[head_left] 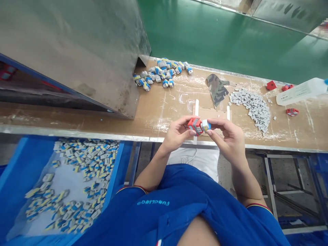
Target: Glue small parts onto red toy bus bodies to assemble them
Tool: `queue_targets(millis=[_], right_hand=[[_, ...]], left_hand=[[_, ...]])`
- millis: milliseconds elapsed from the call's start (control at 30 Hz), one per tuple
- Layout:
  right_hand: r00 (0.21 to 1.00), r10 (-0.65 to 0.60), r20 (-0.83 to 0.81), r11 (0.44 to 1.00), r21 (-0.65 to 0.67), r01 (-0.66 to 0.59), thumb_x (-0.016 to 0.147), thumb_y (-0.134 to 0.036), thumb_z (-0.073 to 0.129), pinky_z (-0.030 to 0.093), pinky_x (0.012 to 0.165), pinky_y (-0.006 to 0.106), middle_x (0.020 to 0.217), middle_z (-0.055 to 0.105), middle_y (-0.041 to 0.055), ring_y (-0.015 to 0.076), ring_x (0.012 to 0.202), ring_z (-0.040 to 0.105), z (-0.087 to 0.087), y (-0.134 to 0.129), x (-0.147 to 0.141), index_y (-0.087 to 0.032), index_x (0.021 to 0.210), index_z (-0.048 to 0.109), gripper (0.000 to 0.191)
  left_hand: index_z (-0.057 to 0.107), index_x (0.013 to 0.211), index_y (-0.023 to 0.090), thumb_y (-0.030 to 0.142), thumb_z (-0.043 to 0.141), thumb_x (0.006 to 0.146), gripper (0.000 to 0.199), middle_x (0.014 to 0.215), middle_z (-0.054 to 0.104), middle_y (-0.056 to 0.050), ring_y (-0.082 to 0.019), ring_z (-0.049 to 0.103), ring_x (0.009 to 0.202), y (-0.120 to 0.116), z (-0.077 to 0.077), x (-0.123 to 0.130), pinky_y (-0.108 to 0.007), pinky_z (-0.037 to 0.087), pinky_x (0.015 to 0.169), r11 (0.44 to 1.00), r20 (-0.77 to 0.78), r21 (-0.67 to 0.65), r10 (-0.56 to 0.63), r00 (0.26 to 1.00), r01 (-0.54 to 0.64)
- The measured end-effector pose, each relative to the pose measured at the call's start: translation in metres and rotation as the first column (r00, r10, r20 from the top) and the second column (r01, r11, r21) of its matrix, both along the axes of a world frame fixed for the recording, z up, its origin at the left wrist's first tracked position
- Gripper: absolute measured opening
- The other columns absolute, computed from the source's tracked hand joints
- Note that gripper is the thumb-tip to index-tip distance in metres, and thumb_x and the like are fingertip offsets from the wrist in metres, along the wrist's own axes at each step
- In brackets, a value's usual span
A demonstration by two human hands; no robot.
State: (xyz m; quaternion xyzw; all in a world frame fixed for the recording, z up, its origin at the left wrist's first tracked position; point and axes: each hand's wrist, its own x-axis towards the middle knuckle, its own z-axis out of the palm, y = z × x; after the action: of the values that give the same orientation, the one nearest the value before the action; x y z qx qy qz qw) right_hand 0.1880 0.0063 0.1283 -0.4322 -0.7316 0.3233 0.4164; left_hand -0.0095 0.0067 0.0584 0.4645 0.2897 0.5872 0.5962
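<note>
Your left hand (176,134) grips a red-and-grey plastic block (194,125) in its fingers, and your right hand (228,138) pinches a small blue-and-white block (206,125) against it, both held just above a cardboard sheet (210,113), with a blue bin (74,145) of similar blocks below-left of your grip

The head camera faces forward and down from above the blue polo shirt (179,201). Left hand (176,133) and right hand (227,140) sit close, at twelve o'clock.

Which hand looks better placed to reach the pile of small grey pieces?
Probably the right hand: it sits nearer the small grey pieces and holds only a small white-and-blue piece, while the left hand grips the red-and-grey block.
</note>
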Motion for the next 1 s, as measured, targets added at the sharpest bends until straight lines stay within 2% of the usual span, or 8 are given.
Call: queue_targets(millis=[267, 533, 600, 667, 767, 867, 933, 1000], right_hand=[[0.996, -0.066, 0.057, 0.994, 0.095, 0.060, 0.096, -0.027, 0.074, 0.062, 0.076, 0.033, 0.100, 0.081, 0.0041, 0.0183, 0.087, 0.074, -0.003, -0.007, -0.004, -0.027, 0.109, 0.077, 0.014], [0.989, -0.061, 0.134, 0.996, 0.071, 0.052, 0.101, -0.032, 0.066, 0.061, 0.073, 0.035, 0.095, 0.078, 0.0049, 0.0195, 0.083, 0.071, -0.017, -0.005, -0.009, -0.026, 0.102, 0.076, 0.011], [0.990, -0.045, 0.136, 0.997, 0.062, 0.037, 0.102, -0.032, 0.065, 0.062, 0.078, 0.035, 0.100, 0.077, 0.0054, 0.0195, 0.086, 0.072, -0.022, -0.005, -0.012, -0.027, 0.110, 0.075, 0.014], [0.990, -0.021, 0.141, 0.997, 0.070, 0.011, 0.102, -0.032, 0.064, 0.063, 0.089, 0.039, 0.117, 0.074, 0.0086, 0.0222, 0.102, 0.072, -0.030, -0.007, -0.016, -0.028, 0.130, 0.070, 0.029], [0.984, -0.036, 0.173, 0.989, 0.147, 0.010, 0.100, -0.033, 0.067, 0.059, 0.108, 0.049, 0.141, 0.058, 0.0142, 0.0290, 0.130, 0.062, -0.046, -0.015, -0.021, -0.030, 0.161, 0.042, 0.066], [0.976, -0.121, 0.183, 0.968, 0.240, 0.075, 0.098, -0.030, 0.068, 0.059, 0.108, 0.052, 0.136, 0.053, 0.0136, 0.0298, 0.128, 0.061, -0.058, -0.026, -0.020, -0.032, 0.166, 0.032, 0.078], [0.978, -0.118, 0.172, 0.967, 0.243, 0.074, 0.097, -0.029, 0.069, 0.063, 0.102, 0.048, 0.131, 0.058, 0.0125, 0.0286, 0.123, 0.064, -0.060, -0.034, -0.014, -0.032, 0.163, 0.039, 0.073], [0.987, -0.073, 0.145, 0.977, 0.208, 0.042, 0.097, -0.030, 0.070, 0.067, 0.095, 0.045, 0.132, 0.062, 0.0126, 0.0286, 0.121, 0.067, -0.057, -0.041, -0.007, -0.032, 0.159, 0.045, 0.067]], left_hand=[[0.078, 0.118, 0.016, 0.041, 0.090, 0.081, 0.047, 0.111, 0.081, -0.011, -0.022, 0.078, 0.101, -0.006, 0.003, 0.005, -0.033, 0.064, 0.094, 0.998, -0.041, -0.053, 0.018, 0.999, -0.020], [0.077, 0.110, 0.014, 0.043, 0.091, 0.079, 0.045, 0.104, 0.082, -0.009, -0.021, 0.079, 0.095, -0.018, 0.000, 0.008, -0.030, 0.065, 0.084, 0.975, -0.070, -0.204, 0.072, 0.995, -0.085], [0.076, 0.109, 0.015, 0.045, 0.092, 0.078, 0.046, 0.105, 0.082, -0.008, -0.020, 0.079, 0.096, -0.021, -0.001, 0.011, -0.030, 0.064, 0.087, 0.963, -0.060, -0.242, 0.108, 0.992, -0.119], [0.075, 0.108, 0.016, 0.048, 0.093, 0.075, 0.050, 0.103, 0.082, -0.008, -0.019, 0.079, 0.093, -0.023, -0.003, 0.014, -0.029, 0.064, 0.084, 0.948, -0.035, -0.282, 0.144, 0.989, -0.148], [0.073, 0.110, 0.015, 0.055, 0.092, 0.075, 0.057, 0.101, 0.082, -0.008, -0.019, 0.080, 0.090, -0.024, -0.005, 0.017, -0.026, 0.064, 0.079, 0.943, 0.003, -0.307, 0.135, 0.991, -0.128], [0.069, 0.127, 0.015, 0.057, 0.084, 0.084, 0.063, 0.103, 0.083, -0.011, -0.020, 0.080, 0.089, -0.028, -0.005, 0.014, -0.028, 0.064, 0.080, 0.959, -0.005, -0.282, 0.026, 1.000, -0.026], [0.064, 0.141, 0.017, 0.054, 0.081, 0.088, 0.067, 0.109, 0.082, -0.012, -0.021, 0.081, 0.091, -0.031, -0.005, 0.009, -0.029, 0.065, 0.083, 0.976, -0.046, -0.216, -0.041, 0.998, 0.030], [0.065, 0.144, 0.022, 0.051, 0.084, 0.086, 0.067, 0.123, 0.078, -0.012, -0.023, 0.079, 0.104, -0.032, -0.005, 0.004, -0.030, 0.064, 0.089, 0.995, -0.104, -0.089, -0.062, 0.993, 0.053]])
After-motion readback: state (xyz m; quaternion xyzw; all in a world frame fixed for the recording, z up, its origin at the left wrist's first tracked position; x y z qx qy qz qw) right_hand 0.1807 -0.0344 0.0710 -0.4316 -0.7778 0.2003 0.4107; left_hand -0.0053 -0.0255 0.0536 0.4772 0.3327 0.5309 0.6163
